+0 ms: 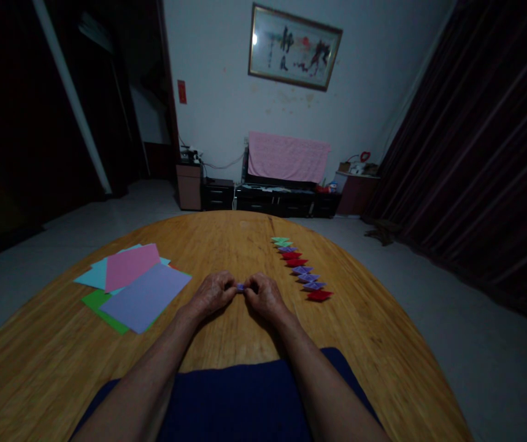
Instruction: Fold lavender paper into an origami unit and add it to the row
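Between my two hands, just over the wooden table [240, 245], is a small folded piece of purple paper [240, 287]. My left hand [215, 293] pinches its left end, and my right hand [264, 296] pinches the right end. The fingers cover most of the paper, so its folded shape is hidden. To the right of my right hand runs a slanting row of small folded paper boats, with a red paper boat [319, 296] nearest, a purple paper boat [302, 270] midway and a green paper boat [280, 239] farthest.
Left of my hands lies a loose pile of coloured sheets, with a purple sheet [150, 298] and a pink sheet [132, 267] on top. Beyond the round table stand a low black cabinet [275, 204] and a screen draped with a pink towel [288, 158]. A dark curtain [484, 141] hangs at right.
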The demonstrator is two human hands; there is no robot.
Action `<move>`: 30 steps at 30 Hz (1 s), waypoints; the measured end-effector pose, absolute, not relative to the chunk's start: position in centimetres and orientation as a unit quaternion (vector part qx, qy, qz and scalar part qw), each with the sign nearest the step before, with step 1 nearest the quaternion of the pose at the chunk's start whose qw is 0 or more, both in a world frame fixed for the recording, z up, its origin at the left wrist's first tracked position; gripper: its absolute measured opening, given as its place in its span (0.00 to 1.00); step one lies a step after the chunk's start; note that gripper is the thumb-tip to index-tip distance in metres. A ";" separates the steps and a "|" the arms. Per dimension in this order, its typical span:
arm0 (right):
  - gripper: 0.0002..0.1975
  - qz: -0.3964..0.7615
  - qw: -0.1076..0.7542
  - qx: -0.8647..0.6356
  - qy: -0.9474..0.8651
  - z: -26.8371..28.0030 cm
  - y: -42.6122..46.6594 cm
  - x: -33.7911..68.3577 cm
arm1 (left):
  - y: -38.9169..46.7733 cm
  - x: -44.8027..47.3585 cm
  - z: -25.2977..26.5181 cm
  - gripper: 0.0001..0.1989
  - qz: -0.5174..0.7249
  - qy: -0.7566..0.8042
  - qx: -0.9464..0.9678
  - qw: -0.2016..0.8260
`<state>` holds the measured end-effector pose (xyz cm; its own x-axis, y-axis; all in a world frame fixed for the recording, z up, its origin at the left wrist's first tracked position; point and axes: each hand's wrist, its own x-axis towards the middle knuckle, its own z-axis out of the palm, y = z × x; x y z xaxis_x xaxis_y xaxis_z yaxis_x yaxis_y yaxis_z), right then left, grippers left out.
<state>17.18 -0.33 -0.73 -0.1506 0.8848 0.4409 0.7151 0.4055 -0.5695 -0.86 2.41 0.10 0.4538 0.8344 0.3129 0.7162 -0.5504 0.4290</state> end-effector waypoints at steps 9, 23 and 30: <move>0.09 0.109 0.389 -0.547 -0.733 -1.1 -0.1 17.6 | 1.9 -1.2 1.2 0.06 0.244 0.470 0.835 0.152; 0.12 0.075 0.393 -0.583 -0.707 -1.3 0.1 18.3 | 2.8 -3.2 1.2 0.08 0.221 0.480 0.828 0.188; 0.11 0.075 0.386 -0.588 -0.707 -1.7 0.3 18.1 | 3.8 -3.5 0.0 0.11 0.244 0.434 0.849 0.180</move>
